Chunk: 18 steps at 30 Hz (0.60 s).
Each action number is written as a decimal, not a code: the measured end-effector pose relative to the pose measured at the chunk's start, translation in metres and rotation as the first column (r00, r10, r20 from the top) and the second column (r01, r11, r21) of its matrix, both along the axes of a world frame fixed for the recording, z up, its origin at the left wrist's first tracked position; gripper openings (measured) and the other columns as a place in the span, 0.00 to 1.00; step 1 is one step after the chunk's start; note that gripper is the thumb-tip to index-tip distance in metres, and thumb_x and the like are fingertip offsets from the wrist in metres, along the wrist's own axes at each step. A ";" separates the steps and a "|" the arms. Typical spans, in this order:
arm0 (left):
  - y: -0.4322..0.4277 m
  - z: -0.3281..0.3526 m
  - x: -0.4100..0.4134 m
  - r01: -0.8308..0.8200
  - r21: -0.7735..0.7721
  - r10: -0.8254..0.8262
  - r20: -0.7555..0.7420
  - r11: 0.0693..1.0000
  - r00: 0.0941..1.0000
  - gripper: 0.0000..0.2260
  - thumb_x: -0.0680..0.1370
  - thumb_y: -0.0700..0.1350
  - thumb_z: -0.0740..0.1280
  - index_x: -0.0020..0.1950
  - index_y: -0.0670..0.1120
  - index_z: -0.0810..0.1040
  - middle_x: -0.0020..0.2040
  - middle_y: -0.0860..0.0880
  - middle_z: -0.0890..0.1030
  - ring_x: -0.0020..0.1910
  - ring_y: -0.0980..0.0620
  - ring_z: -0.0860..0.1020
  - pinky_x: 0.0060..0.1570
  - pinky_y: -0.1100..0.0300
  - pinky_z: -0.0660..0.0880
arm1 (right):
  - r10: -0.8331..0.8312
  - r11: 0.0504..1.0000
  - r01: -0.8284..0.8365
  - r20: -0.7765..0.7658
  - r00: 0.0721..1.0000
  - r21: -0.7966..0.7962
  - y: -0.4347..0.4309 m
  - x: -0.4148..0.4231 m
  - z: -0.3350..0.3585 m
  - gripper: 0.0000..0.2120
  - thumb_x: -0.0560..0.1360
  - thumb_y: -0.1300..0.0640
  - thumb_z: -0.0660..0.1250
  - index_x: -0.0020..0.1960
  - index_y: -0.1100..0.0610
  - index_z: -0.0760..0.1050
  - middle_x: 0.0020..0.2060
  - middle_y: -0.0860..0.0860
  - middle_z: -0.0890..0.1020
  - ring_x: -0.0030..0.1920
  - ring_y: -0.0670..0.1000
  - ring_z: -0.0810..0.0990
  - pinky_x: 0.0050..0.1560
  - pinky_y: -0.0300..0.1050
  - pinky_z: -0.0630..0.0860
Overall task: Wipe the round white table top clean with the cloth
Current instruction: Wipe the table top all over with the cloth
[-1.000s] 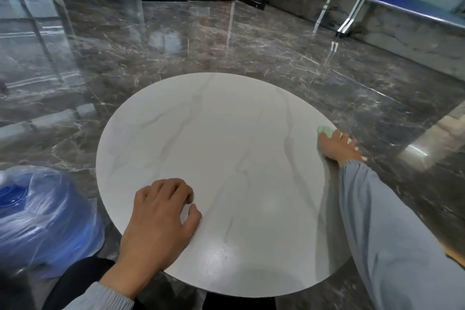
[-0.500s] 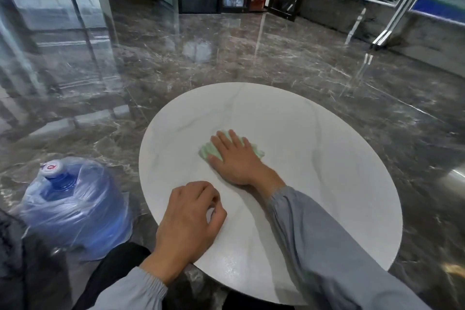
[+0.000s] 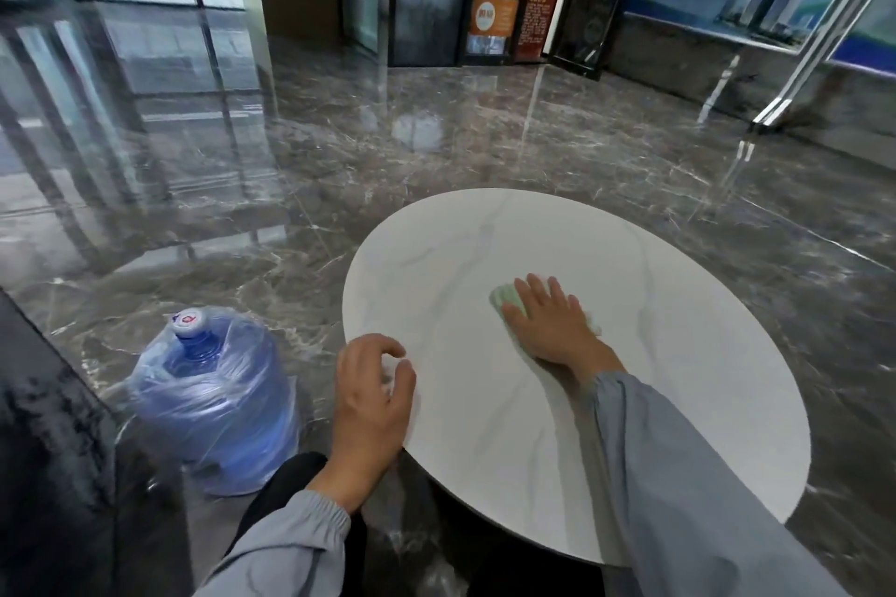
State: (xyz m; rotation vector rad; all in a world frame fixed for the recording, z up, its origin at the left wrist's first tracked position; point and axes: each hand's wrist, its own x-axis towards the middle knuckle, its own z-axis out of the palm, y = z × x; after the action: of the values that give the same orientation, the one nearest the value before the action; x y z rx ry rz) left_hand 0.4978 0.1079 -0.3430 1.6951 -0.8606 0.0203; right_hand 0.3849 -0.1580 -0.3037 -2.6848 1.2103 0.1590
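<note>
Two hands are on the round white table top point(image 3: 679, 402): the right hand point(image 3: 552, 325) lies flat near its middle, fingers straight and a little apart, pressing the pale green cloth point(image 3: 504, 301) down. The left hand point(image 3: 373, 393) rests at the near-left edge, fingers loosely curled round nothing, well apart from the cloth. Most of the cloth is hidden under the right palm; one end shows beside the fingers toward the left edge and a scrap peeks out toward the right edge, so its long axis seems to run crosswise beneath the hand. Any coming stroke likely belongs to the right hand, pushing toward the far edge
</note>
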 end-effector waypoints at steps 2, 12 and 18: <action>0.002 -0.007 0.012 -0.062 0.042 0.064 -0.057 0.997 0.996 0.07 0.79 0.48 0.63 0.57 0.53 0.72 0.53 0.57 0.71 0.56 0.50 0.72 0.59 0.63 0.68 | 0.142 0.990 -0.142 0.009 0.990 0.010 0.042 0.015 -0.001 0.31 0.85 0.36 0.44 0.85 0.46 0.45 0.84 0.46 0.42 0.83 0.53 0.38 0.81 0.58 0.40; -0.001 0.008 0.029 -0.144 -0.141 0.087 -0.346 0.980 0.934 0.09 0.84 0.39 0.64 0.59 0.54 0.76 0.61 0.54 0.75 0.59 0.60 0.76 0.57 0.73 0.69 | 0.601 0.799 -0.601 0.045 0.798 -0.025 0.171 0.003 -0.005 0.32 0.84 0.33 0.47 0.84 0.41 0.43 0.83 0.41 0.42 0.81 0.44 0.33 0.80 0.49 0.36; -0.009 0.000 0.045 -0.172 -0.111 0.127 -0.329 0.979 0.936 0.09 0.84 0.40 0.63 0.61 0.51 0.76 0.61 0.55 0.74 0.62 0.59 0.74 0.59 0.70 0.70 | 0.483 0.875 -0.484 0.081 0.872 -0.013 0.157 0.056 -0.009 0.32 0.84 0.34 0.46 0.84 0.42 0.44 0.84 0.41 0.43 0.82 0.46 0.36 0.82 0.55 0.41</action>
State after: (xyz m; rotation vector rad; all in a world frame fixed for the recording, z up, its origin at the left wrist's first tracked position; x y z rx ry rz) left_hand 0.5432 0.0989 -0.3433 1.5747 -0.4739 -0.0886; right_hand 0.4408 -0.0012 -0.3123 -2.8990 0.4871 0.1197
